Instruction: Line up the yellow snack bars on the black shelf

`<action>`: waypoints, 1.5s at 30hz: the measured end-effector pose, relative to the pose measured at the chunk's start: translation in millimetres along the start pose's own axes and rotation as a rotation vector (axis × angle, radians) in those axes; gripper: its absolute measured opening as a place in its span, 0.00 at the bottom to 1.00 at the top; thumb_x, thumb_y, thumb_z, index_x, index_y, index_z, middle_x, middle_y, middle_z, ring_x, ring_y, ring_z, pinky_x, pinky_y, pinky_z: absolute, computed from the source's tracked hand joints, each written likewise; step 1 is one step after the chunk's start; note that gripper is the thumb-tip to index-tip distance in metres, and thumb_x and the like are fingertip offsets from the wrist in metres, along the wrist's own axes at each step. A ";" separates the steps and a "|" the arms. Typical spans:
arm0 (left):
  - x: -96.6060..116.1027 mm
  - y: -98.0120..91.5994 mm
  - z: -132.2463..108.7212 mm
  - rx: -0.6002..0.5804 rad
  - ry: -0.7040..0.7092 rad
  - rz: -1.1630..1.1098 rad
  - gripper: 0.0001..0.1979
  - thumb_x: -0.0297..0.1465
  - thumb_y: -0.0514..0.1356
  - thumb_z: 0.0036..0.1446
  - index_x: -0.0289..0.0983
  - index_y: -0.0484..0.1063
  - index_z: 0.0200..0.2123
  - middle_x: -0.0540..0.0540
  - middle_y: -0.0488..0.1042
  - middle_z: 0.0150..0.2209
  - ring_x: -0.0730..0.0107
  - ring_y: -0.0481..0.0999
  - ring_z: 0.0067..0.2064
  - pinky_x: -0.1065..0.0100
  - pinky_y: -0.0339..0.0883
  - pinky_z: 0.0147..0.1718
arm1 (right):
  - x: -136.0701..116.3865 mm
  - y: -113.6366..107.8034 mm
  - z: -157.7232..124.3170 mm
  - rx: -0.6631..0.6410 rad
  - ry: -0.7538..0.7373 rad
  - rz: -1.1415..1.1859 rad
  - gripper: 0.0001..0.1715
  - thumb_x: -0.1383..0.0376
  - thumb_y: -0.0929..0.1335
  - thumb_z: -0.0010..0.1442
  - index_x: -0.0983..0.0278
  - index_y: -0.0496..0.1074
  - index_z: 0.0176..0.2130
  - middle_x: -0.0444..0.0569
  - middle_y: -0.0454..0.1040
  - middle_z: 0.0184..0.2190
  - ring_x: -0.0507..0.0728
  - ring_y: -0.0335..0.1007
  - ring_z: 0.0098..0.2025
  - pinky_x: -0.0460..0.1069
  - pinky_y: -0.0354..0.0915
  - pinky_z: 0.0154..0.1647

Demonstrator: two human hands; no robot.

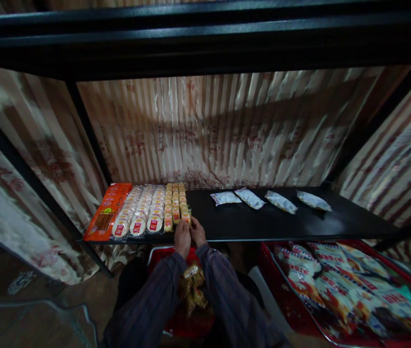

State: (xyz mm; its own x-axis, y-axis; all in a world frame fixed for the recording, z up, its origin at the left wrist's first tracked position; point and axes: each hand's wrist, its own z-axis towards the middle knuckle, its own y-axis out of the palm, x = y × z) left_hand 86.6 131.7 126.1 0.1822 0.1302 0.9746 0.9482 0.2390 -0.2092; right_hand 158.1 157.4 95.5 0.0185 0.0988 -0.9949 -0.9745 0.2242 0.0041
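My left hand (182, 238) and my right hand (198, 232) meet at the front edge of the black shelf. Between their closed fingers is a small yellow snack pack (186, 217), at the front of the rightmost yellow row; the fingers hide part of it. Further yellow snack packs (168, 212) stand in narrow rows just left of it. Left of those lie rows of round white wrapped cakes (138, 224) with red labels. A flat orange packet (104, 212) is at the far left end.
Several white packets (250, 198) lie spaced out on the shelf (227, 224) to the right. Beneath, a red basket (156, 252) with yellow packs sits between my legs. A larger red crate (281, 285) of printed bags stands lower right. A black beam (205, 43) crosses overhead.
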 end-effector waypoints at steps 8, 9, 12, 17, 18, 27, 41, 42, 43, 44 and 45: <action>11.5 5.5 -2.9 -0.017 0.057 0.122 0.18 0.30 0.49 0.62 0.35 0.73 0.49 0.41 0.69 0.60 0.67 0.66 0.63 0.65 0.54 0.64 | 1.2 -1.4 7.7 0.107 0.102 0.103 0.16 0.61 0.71 0.43 0.62 0.75 0.35 0.45 0.80 0.31 0.57 0.76 0.36 0.55 0.70 0.48; 11.7 6.0 -2.3 -0.019 0.065 0.133 0.18 0.29 0.48 0.62 0.35 0.73 0.49 0.41 0.69 0.60 0.67 0.65 0.63 0.65 0.53 0.64 | 2.6 -1.7 8.1 0.110 0.098 0.098 0.16 0.60 0.71 0.43 0.62 0.75 0.35 0.45 0.80 0.31 0.57 0.76 0.36 0.55 0.70 0.49; 9.2 7.1 0.8 -0.020 0.065 0.152 0.18 0.29 0.49 0.61 0.33 0.73 0.49 0.39 0.68 0.61 0.66 0.64 0.64 0.65 0.53 0.64 | 5.9 -2.2 8.2 0.102 0.090 0.040 0.16 0.59 0.70 0.45 0.62 0.75 0.36 0.45 0.80 0.32 0.56 0.75 0.37 0.54 0.69 0.49; -1.0 6.5 7.2 -0.009 0.046 0.134 0.18 0.30 0.50 0.61 0.34 0.72 0.51 0.40 0.67 0.62 0.66 0.64 0.64 0.64 0.52 0.65 | 7.4 -1.5 8.8 0.068 0.074 -0.065 0.14 0.61 0.70 0.48 0.62 0.76 0.37 0.45 0.80 0.32 0.56 0.74 0.37 0.53 0.70 0.46; -3.0 6.1 8.2 -0.014 0.045 0.134 0.18 0.30 0.50 0.61 0.34 0.72 0.51 0.40 0.67 0.62 0.66 0.64 0.64 0.64 0.52 0.65 | 7.7 -1.1 8.9 0.070 0.067 -0.087 0.14 0.61 0.70 0.48 0.62 0.76 0.37 0.45 0.80 0.33 0.56 0.74 0.37 0.52 0.70 0.45; -16.3 3.4 16.1 -0.005 0.053 0.135 0.18 0.29 0.49 0.62 0.36 0.73 0.51 0.43 0.69 0.60 0.68 0.64 0.63 0.65 0.53 0.64 | 13.2 2.2 11.1 0.089 0.072 -0.369 0.18 0.61 0.67 0.52 0.61 0.77 0.42 0.46 0.78 0.35 0.55 0.71 0.38 0.49 0.68 0.45; -17.1 1.2 19.3 -0.028 0.175 0.332 0.20 0.28 0.48 0.62 0.37 0.73 0.52 0.42 0.68 0.61 0.66 0.63 0.64 0.61 0.50 0.66 | 12.4 0.6 14.9 0.058 0.092 -0.609 0.25 0.59 0.65 0.57 0.65 0.74 0.52 0.52 0.74 0.42 0.57 0.69 0.41 0.51 0.65 0.47; -16.4 0.9 18.9 -0.026 0.182 0.354 0.20 0.28 0.48 0.62 0.36 0.73 0.52 0.42 0.68 0.61 0.65 0.63 0.64 0.60 0.50 0.66 | 12.5 0.7 15.4 0.059 0.091 -0.608 0.25 0.59 0.65 0.57 0.65 0.74 0.52 0.52 0.74 0.42 0.57 0.69 0.42 0.51 0.65 0.48; -15.9 0.7 18.5 -0.025 0.192 0.376 0.20 0.28 0.47 0.62 0.35 0.72 0.53 0.41 0.68 0.61 0.64 0.63 0.64 0.60 0.50 0.66 | 12.5 0.7 15.9 0.059 0.088 -0.607 0.26 0.59 0.65 0.57 0.65 0.73 0.53 0.53 0.74 0.43 0.57 0.69 0.43 0.51 0.65 0.49; -15.6 0.6 18.0 -0.027 0.204 0.393 0.21 0.28 0.47 0.62 0.35 0.72 0.53 0.41 0.67 0.61 0.64 0.62 0.65 0.59 0.50 0.66 | 12.6 0.7 16.3 0.059 0.084 -0.606 0.26 0.59 0.65 0.57 0.65 0.73 0.53 0.53 0.74 0.43 0.57 0.69 0.43 0.51 0.65 0.49; -15.5 0.7 17.5 -0.032 0.214 0.405 0.21 0.27 0.47 0.62 0.35 0.72 0.53 0.41 0.67 0.61 0.64 0.62 0.65 0.59 0.50 0.66 | 12.8 0.7 16.8 0.059 0.082 -0.607 0.26 0.59 0.65 0.57 0.64 0.73 0.53 0.53 0.74 0.44 0.57 0.69 0.44 0.51 0.65 0.50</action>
State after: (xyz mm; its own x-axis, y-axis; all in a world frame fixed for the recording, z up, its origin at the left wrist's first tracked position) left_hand 80.0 146.8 109.5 0.5865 0.0048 0.8099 0.7963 0.1792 -0.5777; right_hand 161.4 175.1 84.5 0.5467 -0.1377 -0.8259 -0.7815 0.2702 -0.5624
